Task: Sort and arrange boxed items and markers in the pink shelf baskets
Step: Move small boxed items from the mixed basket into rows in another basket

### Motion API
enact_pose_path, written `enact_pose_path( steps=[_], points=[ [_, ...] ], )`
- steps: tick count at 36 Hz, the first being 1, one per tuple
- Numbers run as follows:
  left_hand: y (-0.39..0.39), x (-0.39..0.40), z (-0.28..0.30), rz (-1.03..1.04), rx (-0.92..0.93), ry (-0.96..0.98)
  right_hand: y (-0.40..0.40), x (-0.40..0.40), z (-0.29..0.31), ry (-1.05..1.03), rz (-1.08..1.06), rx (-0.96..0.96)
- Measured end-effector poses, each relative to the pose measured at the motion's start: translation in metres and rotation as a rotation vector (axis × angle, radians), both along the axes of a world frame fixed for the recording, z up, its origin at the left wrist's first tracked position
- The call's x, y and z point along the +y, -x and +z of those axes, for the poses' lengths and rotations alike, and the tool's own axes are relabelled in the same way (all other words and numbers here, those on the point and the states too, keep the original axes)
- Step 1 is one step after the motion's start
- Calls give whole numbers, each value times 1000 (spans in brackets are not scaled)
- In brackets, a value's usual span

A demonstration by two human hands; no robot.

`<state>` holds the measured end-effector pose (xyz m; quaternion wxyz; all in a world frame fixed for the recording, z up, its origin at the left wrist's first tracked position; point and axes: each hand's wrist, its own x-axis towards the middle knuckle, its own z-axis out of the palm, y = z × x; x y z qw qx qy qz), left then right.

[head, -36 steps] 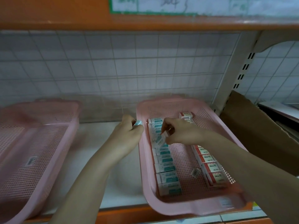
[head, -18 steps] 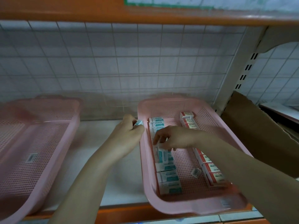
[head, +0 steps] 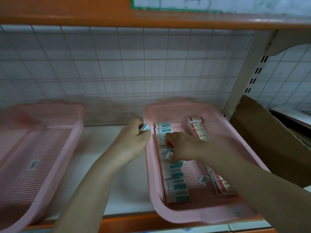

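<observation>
Both hands at right pink basket (head: 185, 214), lower right of frame.
Left hand (head: 134, 140) curled round small teal box (head: 145, 127), just outside basket's left rim. Right hand (head: 181, 148) pinching white box (head: 168, 155) over teal box row (head: 175, 180); red box row (head: 196, 128) along right wall. Second pink basket (head: 42, 148) at left.

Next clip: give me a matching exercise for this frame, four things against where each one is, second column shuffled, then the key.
Things:
1. teal boxes
2. red boxes
3. left hand
4. loose label

Places:
A. outside the right basket, gripping a small box
B. row along the basket's left wall
C. flat on the basket floor between the rows
D. row along the basket's right wall

Pairs: 1-B, 2-D, 3-A, 4-C
</observation>
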<state>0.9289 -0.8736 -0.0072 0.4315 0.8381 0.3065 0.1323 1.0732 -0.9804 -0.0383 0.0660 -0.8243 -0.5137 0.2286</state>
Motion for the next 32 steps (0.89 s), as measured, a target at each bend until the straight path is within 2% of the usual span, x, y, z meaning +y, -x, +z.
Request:
enact_pose_path(
  steps=[5,13,20,28,32],
  points=[
    [-2,-2,0,-19,-12,-12,-3,5,-7,-167,80,-22],
    [-1,0,-1,-33,-15,2,-11,1,-9,-106,53,-277],
    [0,0,-3,-43,-9,-4,-15,1,-14,-129,-38,-144],
    [0,0,0,-81,-53,-95,-18,4,-17,-168,-43,-143],
    [-1,0,1,-96,-83,-106,-21,1,-9,-299,-23,-189]
  ],
)
